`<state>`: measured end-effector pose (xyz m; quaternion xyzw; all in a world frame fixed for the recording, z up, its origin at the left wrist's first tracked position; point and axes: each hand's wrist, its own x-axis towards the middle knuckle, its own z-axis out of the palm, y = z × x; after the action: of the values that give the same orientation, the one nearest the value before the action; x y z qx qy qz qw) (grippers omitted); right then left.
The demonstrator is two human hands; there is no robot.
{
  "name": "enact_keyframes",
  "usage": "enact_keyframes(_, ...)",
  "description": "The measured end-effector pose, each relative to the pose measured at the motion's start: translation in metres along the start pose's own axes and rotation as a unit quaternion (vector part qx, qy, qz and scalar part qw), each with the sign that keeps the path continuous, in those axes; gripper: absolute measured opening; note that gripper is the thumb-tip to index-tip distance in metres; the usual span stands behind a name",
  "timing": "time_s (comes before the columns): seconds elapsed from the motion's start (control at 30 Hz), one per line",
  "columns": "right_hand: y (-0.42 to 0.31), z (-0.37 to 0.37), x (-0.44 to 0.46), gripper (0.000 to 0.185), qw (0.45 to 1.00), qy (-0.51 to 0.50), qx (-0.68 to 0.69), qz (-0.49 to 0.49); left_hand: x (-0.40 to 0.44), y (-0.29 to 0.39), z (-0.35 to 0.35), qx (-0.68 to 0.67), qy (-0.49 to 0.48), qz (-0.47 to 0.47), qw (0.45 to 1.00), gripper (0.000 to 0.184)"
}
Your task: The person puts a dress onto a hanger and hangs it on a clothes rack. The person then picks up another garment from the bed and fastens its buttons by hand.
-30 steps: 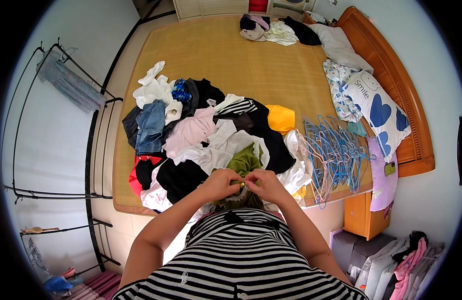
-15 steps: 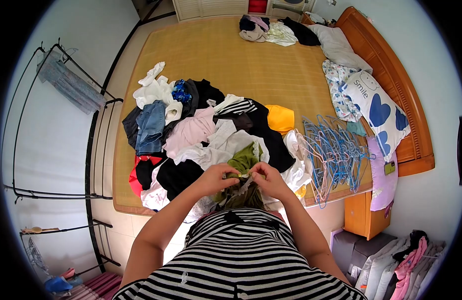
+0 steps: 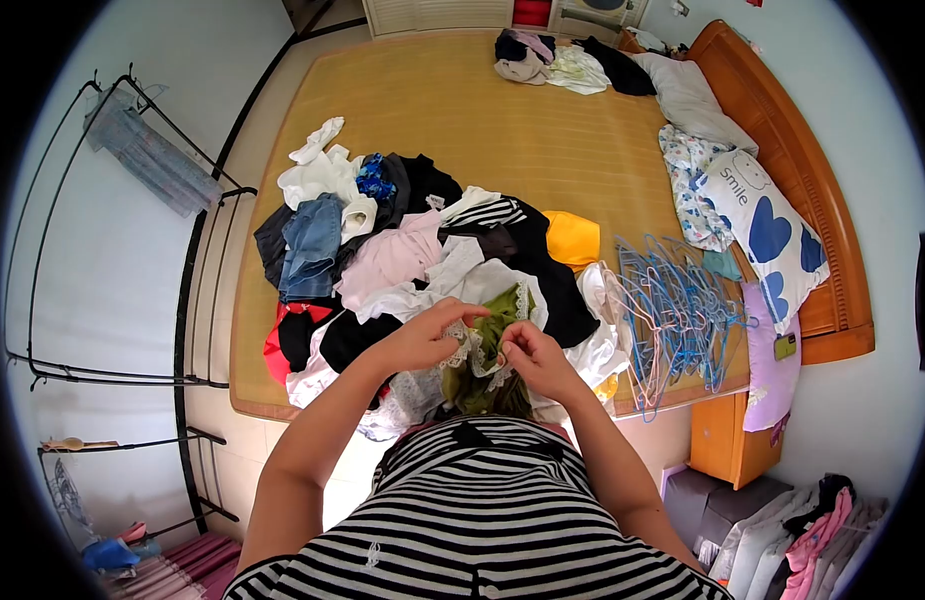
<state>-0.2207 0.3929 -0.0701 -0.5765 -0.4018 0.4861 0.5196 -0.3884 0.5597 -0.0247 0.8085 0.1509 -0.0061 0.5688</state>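
A green garment with white lace trim (image 3: 497, 312) lies at the near edge of the bed, close to my body. My left hand (image 3: 432, 335) is over its left side, index finger stretched out and fingers apart. On the right, my right hand (image 3: 527, 355) pinches the lace edge between thumb and fingers. Beyond both hands spreads a pile of clothes, with a pink garment (image 3: 394, 258), blue denim (image 3: 310, 245), a black garment (image 3: 552, 290) and a yellow one (image 3: 572, 238).
Blue and pink hangers (image 3: 677, 315) lie tangled right of the pile. Pillows (image 3: 767, 230) rest against the wooden headboard (image 3: 807, 190). A black metal rack (image 3: 112, 375) stands at the left, with a garment (image 3: 152, 155) on it. More clothes (image 3: 577, 70) lie at the bed's far end.
My left hand has let go of the garment's edge and moved apart from my right hand, its fingers opening. The lace front now hangs parted. The view has shifted slightly.
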Motion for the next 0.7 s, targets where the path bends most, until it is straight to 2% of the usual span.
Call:
enact_keyframes(0.1, -0.012, 0.008, 0.003, 0.012, 0.999, -0.018, -0.039, -0.020, 0.002, -0.010, 0.000, -0.056, 0.028, 0.038, 0.997, 0.064)
enact_keyframes(0.17, -0.017, 0.013, 0.005, 0.012, 0.996, -0.032, -0.081, -0.033, 0.001, -0.010, 0.000, -0.285, 0.018, -0.024, 0.958, 0.062)
enact_keyframes(0.3, -0.023, 0.020, 0.005, 0.011, 0.997, -0.038, -0.071, 0.000, -0.002, -0.005, 0.004, -0.367, 0.078, -0.018, 0.927, 0.052)
enact_keyframes(0.43, -0.016, 0.026, 0.006, 0.027, 0.999, -0.041, -0.017, -0.004, -0.005, -0.009, 0.003, -0.397, 0.112, -0.006, 0.911, 0.047)
enact_keyframes(0.57, -0.016, 0.030, 0.008, 0.045, 0.997, -0.071, 0.017, 0.004, -0.009, -0.009, 0.002, -0.406, 0.103, 0.009, 0.908, 0.041)
enact_keyframes(0.63, -0.015, 0.032, 0.008, 0.041, 0.998, -0.066, 0.013, 0.012, -0.009, -0.007, 0.003, -0.408, 0.095, 0.015, 0.908, 0.038)
enact_keyframes(0.7, -0.016, 0.034, 0.009, 0.037, 0.998, -0.060, 0.008, 0.019, -0.008, -0.004, 0.005, -0.333, 0.107, -0.014, 0.937, 0.030)
